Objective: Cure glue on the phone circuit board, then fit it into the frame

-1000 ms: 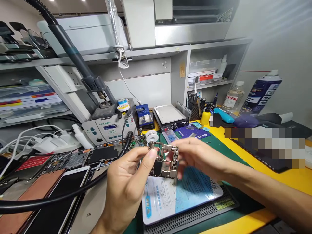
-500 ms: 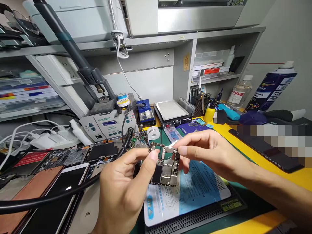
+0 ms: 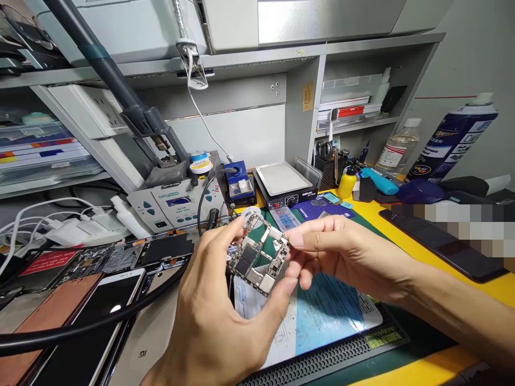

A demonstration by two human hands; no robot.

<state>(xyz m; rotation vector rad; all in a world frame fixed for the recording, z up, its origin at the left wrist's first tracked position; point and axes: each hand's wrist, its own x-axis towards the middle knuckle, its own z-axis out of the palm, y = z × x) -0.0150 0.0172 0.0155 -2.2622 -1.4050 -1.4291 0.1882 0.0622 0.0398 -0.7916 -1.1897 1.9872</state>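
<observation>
A phone logic board (image 3: 257, 260) with silver metal shields, black chips and green circuit areas is tilted diagonally in front of me. My left hand (image 3: 209, 316) grips its lower left side between thumb and fingers. My right hand (image 3: 338, 252) comes in from the right, with its fingertips pinching the board's right edge. Below the board lies a blue and white printed sheet (image 3: 333, 311), partly hidden by both hands.
A black cable (image 3: 100, 321) runs across disassembled phones (image 3: 120, 257) at the left. A soldering station (image 3: 177, 203), a heating plate (image 3: 281, 182) and a solder spool stand behind. A spray can (image 3: 454, 139) and a bottle are at the back right, on the yellow bench.
The board has turned from nearly square-on to a diagonal tilt, with its face showing more fully. My left thumb has shifted along its edge, and the view has moved slightly.
</observation>
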